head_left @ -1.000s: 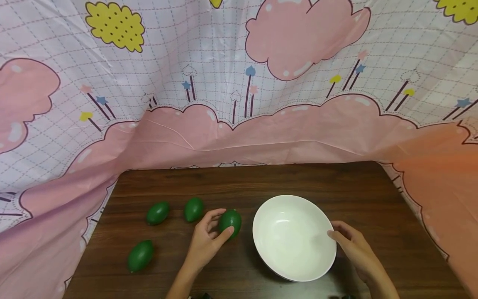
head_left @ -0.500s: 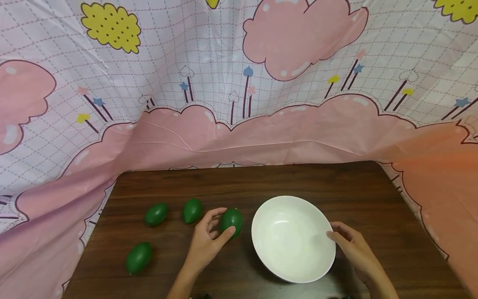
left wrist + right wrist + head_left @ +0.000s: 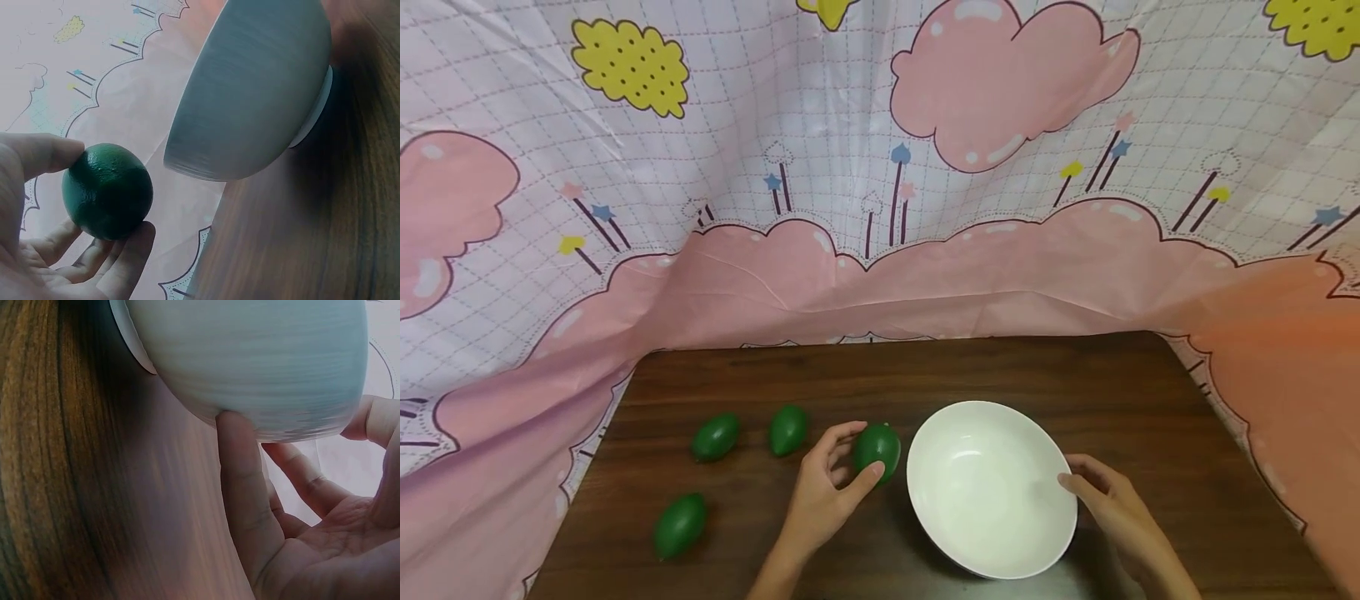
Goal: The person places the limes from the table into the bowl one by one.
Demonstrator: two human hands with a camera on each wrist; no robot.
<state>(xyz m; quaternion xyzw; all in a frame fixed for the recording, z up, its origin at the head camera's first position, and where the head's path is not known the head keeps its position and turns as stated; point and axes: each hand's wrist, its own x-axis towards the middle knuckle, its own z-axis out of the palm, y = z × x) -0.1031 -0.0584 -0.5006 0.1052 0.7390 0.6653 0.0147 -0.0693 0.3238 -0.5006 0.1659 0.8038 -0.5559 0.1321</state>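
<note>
A green lime (image 3: 877, 451) is pinched between the thumb and fingers of my left hand (image 3: 827, 487), just left of the bowl. In the left wrist view the lime (image 3: 107, 191) shows apart from the bowl's outer wall (image 3: 256, 94). The white bowl (image 3: 992, 492) stands on the table with nothing inside. At its right side my right hand (image 3: 1114, 508) grips it, thumb on the rim and fingers against the outside. The right wrist view shows those fingers (image 3: 240, 481) touching the bowl's underside curve (image 3: 269, 369).
Three more limes lie on the left of the dark wooden table (image 3: 925, 371): a back-left lime (image 3: 716, 437), one nearer the hand (image 3: 787, 430) and a front-left lime (image 3: 681, 526). A patterned pink and white cloth (image 3: 880, 292) hangs behind the table and along its sides.
My left hand has moved a little to the right with the lime, closer to the bowl. The right hand keeps its grip on the bowl. The head view has shifted slightly.
</note>
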